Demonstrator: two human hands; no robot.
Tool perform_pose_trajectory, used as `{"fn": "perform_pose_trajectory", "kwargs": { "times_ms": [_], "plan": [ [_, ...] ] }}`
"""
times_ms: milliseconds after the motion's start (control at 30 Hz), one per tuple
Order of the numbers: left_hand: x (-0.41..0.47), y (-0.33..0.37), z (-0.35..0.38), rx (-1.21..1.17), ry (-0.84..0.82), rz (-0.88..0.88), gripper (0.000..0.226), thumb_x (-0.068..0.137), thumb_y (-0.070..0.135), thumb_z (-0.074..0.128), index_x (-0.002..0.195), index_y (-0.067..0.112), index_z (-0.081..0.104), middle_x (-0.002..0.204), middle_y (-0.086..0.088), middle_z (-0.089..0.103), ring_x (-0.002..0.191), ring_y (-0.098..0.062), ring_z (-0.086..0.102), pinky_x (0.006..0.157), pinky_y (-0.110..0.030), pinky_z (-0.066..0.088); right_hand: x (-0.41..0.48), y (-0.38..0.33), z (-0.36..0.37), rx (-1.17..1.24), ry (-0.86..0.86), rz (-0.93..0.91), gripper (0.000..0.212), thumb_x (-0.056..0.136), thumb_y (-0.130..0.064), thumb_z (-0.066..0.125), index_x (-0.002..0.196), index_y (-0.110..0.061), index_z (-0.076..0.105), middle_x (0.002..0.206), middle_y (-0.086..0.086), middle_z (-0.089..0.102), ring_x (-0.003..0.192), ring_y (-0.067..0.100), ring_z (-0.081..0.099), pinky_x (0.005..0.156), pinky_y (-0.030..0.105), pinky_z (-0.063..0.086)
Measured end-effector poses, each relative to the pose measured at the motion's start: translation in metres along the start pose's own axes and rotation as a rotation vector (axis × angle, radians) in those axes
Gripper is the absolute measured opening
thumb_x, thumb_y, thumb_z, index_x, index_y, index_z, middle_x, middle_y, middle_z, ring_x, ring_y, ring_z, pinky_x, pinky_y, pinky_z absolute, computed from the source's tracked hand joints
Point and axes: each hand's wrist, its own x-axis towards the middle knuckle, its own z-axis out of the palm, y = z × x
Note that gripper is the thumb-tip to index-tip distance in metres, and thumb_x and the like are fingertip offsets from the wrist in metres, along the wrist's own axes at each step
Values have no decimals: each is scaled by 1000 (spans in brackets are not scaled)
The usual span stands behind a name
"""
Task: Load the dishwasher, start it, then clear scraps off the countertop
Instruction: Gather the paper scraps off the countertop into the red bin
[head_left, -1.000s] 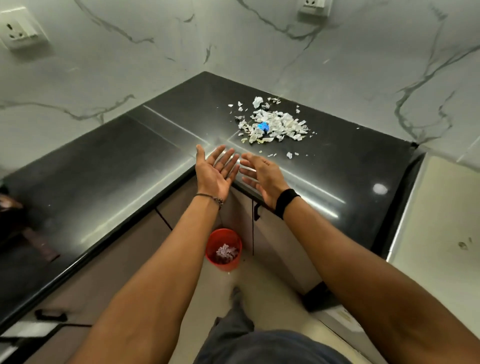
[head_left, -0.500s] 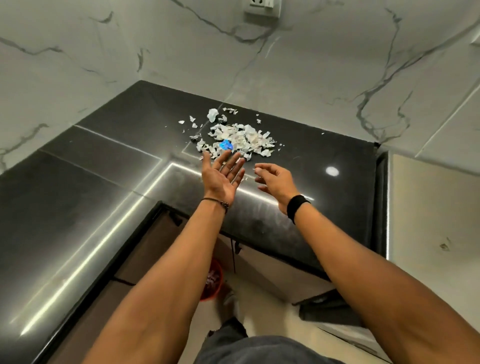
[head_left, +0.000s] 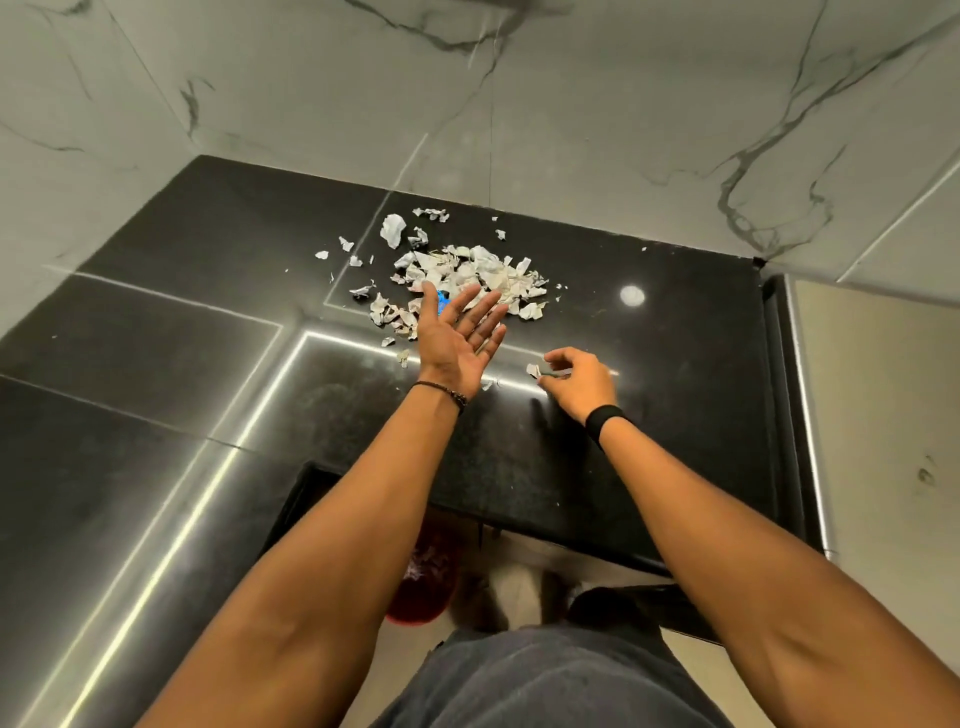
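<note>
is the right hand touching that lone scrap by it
Touching. The head view shows the right hand pinching the scrap between thumb and fingertip, with no gap visible.

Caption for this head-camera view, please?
Left hand open beside pile of white paper scraps on black countertop; right hand pinches stray white scrap.

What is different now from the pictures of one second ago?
Both hands went forward over the countertop. The left hand, open and palm up, now reaches the scrap pile. The right hand dropped to the surface and seems to pinch a loose scrap. The pile and the red bin stayed put.
</note>
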Motion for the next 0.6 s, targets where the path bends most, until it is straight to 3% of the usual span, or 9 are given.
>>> {"fn": "perform_pose_trajectory", "kwargs": {
  "times_ms": [133, 367, 600],
  "plan": [
    [14, -2, 0, -26, -44, 0, 77, 96, 72, 38, 137, 9, 58, 126, -12, 70, 118, -27, 68, 112, -47, 44, 10, -1, 8, -130, 40, -44, 39, 85, -28, 77, 120, -16, 65, 120, 7, 61, 109, 25, 62, 97, 42, 51],
    [38, -7, 0, -28, -54, -36, 77, 96, 73, 37, 135, 10, 59, 125, -11, 71, 116, -27, 68, 111, -46, 45, 23, -1, 8, -223, 69, -75, 45, 87, -34, 74, 127, -19, 62, 122, 2, 62, 114, 22, 60, 94, 37, 49],
    [50, -19, -7, -31, -19, -66, 76, 97, 72, 37, 136, 11, 59, 125, -11, 71, 116, -27, 68, 111, -45, 45, 28, 7, 16, -275, 135, -150, 25, 91, -22, 68, 116, -22, 68, 114, -1, 66, 106, 22, 62, 88, 36, 49]
  ]
}}
